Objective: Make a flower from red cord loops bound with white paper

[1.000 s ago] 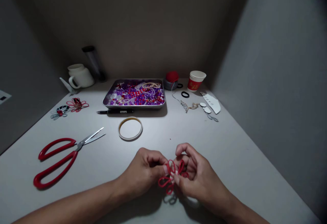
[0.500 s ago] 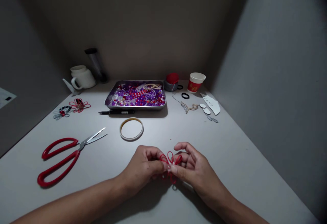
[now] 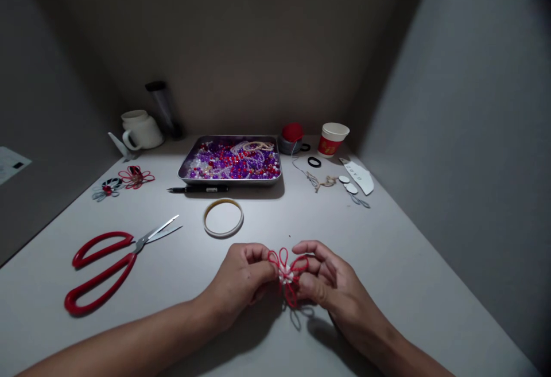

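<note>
A red cord flower with looped petals and a whitish centre is held just above the table between both hands. My left hand pinches its left side between thumb and fingers. On the right side, my right hand grips the petals with thumb and curled fingers, its index finger arched above them. Parts of the loops are hidden behind the fingers. Nearest to the left hand lie a roll of tape and red-handled scissors with parted blades.
A metal tray of purple, red and clear beads stands at the back, a black pen before it. Finished flowers lie left near a white pot. Yarn, a paper cup and white cutouts are at right.
The thumbs have drawn back from the middle of the flower, so its white centre now shows. The view has shifted slightly; things on the table stay put.
</note>
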